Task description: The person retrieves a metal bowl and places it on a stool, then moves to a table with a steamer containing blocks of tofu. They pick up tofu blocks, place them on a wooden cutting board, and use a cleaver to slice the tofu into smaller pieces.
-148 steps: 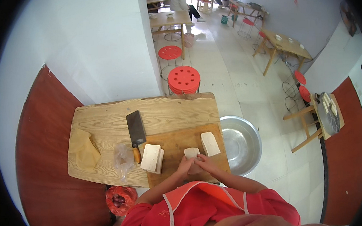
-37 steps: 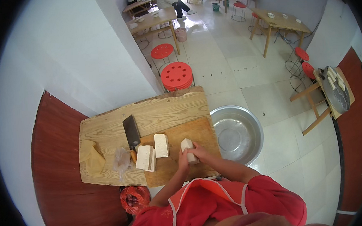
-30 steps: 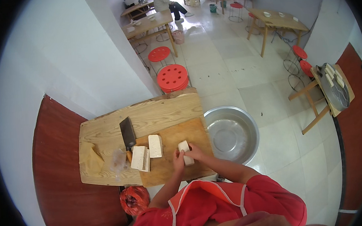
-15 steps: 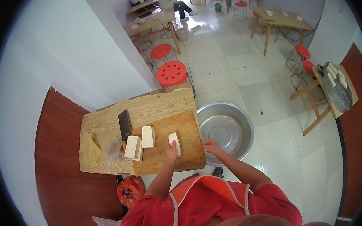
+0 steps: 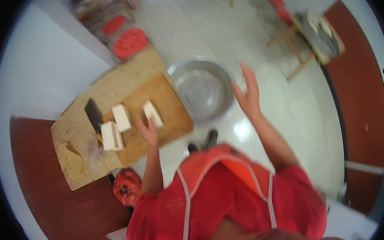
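My left hand [image 5: 148, 132] has its fingers apart close beside a pale tofu-like block [image 5: 152, 114] on the wooden cutting board [image 5: 174, 110]; whether a fingertip touches it I cannot tell. Farther left, another white block [image 5: 121, 117] lies on the board, with a pair of blocks [image 5: 112, 136] side by side at the board's left edge. My right hand [image 5: 248, 94] is raised just right of the metal basin [image 5: 230, 104], thumb and fingers spread, holding nothing. A cleaver [image 5: 93, 113] with a dark blade lies left of the blocks.
The board lies on a wooden table [image 5: 78, 100] with a clear plastic bag [image 5: 92, 148] and tan cloth [image 5: 71, 160]. Red stools [image 5: 130, 43] stand behind it. A red bag [image 5: 127, 187] is below. At right, a round tray [image 5: 321, 35] with pale pieces sits on a small wooden stand.
My left hand has let go of the block and drawn back slightly. My right hand has risen and moved rightward past the basin. The whole view has turned to the right.
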Demonstrator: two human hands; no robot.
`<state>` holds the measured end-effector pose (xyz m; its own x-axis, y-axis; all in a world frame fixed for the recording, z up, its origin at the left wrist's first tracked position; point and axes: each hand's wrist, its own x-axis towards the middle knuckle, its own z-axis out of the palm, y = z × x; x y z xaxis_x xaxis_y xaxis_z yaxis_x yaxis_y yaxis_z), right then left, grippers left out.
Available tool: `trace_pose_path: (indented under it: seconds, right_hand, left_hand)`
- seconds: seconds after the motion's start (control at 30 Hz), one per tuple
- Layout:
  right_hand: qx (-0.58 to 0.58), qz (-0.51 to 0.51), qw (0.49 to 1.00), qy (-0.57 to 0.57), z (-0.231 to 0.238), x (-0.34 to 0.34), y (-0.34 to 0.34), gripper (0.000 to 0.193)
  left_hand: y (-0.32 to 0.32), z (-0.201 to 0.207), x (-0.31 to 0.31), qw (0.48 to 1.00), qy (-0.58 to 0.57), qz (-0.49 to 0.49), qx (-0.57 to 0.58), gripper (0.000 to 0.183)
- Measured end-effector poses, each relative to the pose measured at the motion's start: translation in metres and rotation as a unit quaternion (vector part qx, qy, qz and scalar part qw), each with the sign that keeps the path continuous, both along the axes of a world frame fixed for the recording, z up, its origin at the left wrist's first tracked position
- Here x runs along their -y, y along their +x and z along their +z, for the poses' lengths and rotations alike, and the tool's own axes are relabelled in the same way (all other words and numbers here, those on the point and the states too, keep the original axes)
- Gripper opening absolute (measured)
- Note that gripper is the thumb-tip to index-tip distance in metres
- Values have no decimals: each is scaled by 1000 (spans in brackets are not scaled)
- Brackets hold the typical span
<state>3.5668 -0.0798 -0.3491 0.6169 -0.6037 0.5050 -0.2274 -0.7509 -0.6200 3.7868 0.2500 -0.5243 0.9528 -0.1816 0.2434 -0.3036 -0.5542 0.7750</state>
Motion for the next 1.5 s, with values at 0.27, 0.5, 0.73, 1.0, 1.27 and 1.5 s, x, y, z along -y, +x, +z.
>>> trace_pose_path:
  seconds: [0.27,0.5,0.73,1.0,1.27,1.5]
  right_hand:
    - [-241,86,955,151,-27,30,-39,68]
    - [-254,52,927,271,-138,115,-262,70]
    - [-354,-133,878,294,-158,213,-477,63]
    - [-244,-145,874,393,-146,333,-479,58]
    - [-274,-160,871,376,-131,522,-499,57]
    - [-199,-180,885,381,-122,681,-517,55]
  left_hand:
    - [-70,91,31,972,78,-118,189,62]
    - [-174,55,122,980,91,-162,78,45]
    - [-241,-14,223,930,229,-276,-77,32]
    - [-237,-56,341,886,302,-329,-126,33]
    - [-214,-81,614,887,188,-372,-200,31]
    - [-226,-45,884,864,110,-409,-273,27]
